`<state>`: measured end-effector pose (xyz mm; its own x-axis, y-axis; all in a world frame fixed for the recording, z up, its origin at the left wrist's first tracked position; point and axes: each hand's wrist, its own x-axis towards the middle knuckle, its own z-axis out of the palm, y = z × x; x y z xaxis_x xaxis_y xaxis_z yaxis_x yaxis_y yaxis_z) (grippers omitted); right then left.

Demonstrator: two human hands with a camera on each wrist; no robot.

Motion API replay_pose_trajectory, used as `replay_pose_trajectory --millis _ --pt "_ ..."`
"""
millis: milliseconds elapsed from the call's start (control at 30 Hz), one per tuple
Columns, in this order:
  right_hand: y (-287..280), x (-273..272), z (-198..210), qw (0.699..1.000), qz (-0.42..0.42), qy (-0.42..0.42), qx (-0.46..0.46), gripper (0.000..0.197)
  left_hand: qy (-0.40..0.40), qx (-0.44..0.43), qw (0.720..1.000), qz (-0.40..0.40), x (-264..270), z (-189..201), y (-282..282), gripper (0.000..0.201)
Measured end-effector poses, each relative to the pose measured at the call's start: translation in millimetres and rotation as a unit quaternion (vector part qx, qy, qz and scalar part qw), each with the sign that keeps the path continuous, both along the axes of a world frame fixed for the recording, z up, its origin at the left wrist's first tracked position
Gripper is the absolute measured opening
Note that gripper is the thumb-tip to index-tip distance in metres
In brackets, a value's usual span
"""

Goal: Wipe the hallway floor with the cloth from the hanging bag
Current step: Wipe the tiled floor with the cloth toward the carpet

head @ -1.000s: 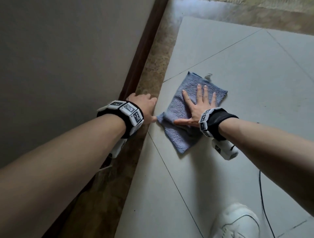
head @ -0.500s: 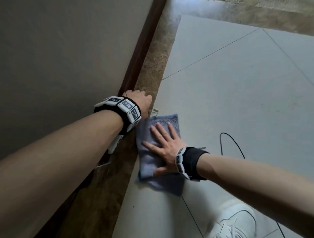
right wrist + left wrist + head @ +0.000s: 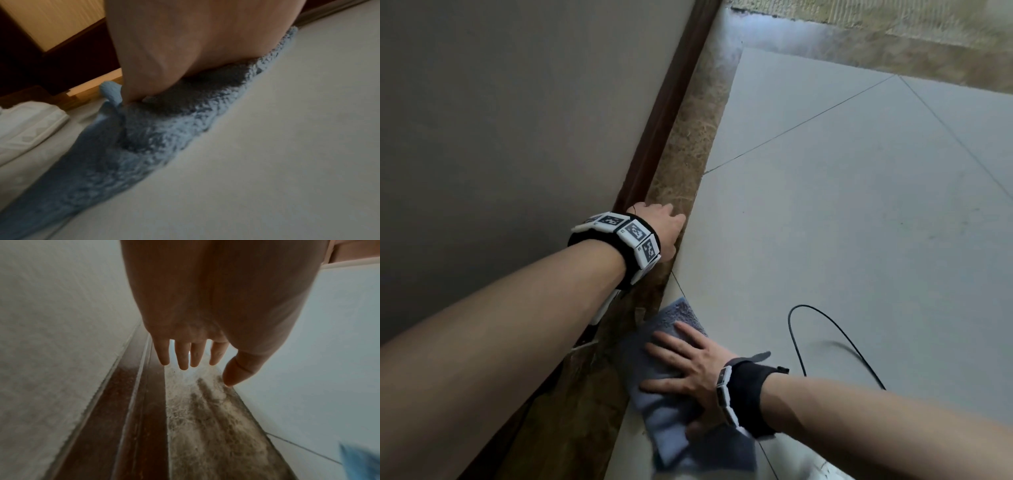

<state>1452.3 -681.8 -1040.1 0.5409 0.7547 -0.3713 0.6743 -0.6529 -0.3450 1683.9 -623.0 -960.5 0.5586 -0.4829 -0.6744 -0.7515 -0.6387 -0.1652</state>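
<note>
A fluffy blue cloth (image 3: 671,411) lies on the pale floor tiles (image 3: 859,222), close to me at the bottom of the head view, partly over the brown marble border (image 3: 688,144). My right hand (image 3: 685,373) presses flat on the cloth with fingers spread and straight; in the right wrist view my palm (image 3: 174,48) bears down on the cloth (image 3: 154,129). My left hand (image 3: 664,226) rests further ahead on the marble border beside the skirting board; in the left wrist view its fingers (image 3: 183,353) are straight and hold nothing. A corner of the cloth (image 3: 362,462) shows at the lower right there.
A grey wall (image 3: 500,120) with a dark brown skirting board (image 3: 664,113) runs along the left. A black cable (image 3: 822,339) loops over the tiles right of my right hand. My white shoe (image 3: 26,128) is close behind the cloth.
My right hand has dragged the cloth from far out on the tiles back toward me and left, to the marble border. My left hand has stayed on the border.
</note>
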Motion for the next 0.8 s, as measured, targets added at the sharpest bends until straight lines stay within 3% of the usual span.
replay_pose_trajectory --millis 133,300,567,633,733,800 --pt "-43.5 20.6 -4.1 0.996 -0.089 -0.018 -0.003 0.109 -0.019 -0.028 0.999 -0.004 1.2 -3.9 -0.7 0.051" --pt "-118.7 67.5 -3.1 0.973 -0.213 -0.027 -0.079 0.110 -0.039 -0.036 0.999 -0.005 1.6 -7.7 -0.1 0.065" --pt "-206.8 127.1 10.5 0.869 -0.477 0.037 -0.129 0.121 -0.035 -0.043 0.998 -0.022 -3.6 -12.7 -10.4 0.065" --pt "-202.1 128.3 11.0 0.867 -0.479 0.027 -0.136 0.121 -0.041 -0.053 0.997 -0.035 -6.0 -14.7 -12.0 0.061" --pt "-181.6 113.5 4.5 0.895 -0.422 0.001 -0.147 0.117 -0.044 -0.060 0.996 -0.041 -7.1 -17.7 -13.5 0.060" --pt "-173.1 103.2 2.1 0.898 -0.412 0.003 -0.155 0.114 -0.037 -0.054 0.997 -0.040 -5.0 -18.5 -14.7 0.063"
